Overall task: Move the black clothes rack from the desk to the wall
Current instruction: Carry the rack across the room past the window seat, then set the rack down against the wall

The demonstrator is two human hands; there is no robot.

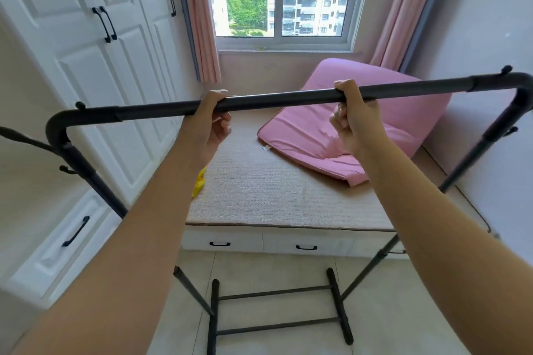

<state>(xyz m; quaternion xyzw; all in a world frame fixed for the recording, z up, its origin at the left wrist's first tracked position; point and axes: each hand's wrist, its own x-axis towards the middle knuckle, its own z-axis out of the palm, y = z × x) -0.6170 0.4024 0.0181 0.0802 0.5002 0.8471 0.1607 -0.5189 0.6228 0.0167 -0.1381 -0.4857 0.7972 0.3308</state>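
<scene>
Both hands are wrapped around the top bar of the black clothes rack (277,99), the left hand (212,121) and right hand (353,118) well apart. The rack stands on the tiled floor (259,274) before the bed (274,190), whose two drawers (305,245) are closed; no writing is readable.

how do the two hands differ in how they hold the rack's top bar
The left hand grips the top bar left of its middle and lower in the picture; the right hand grips right of middle, higher up the sloping bar. The left hand's fingers look looser underneath; the right hand's curl tight. Both wrap over the bar from above.
</scene>
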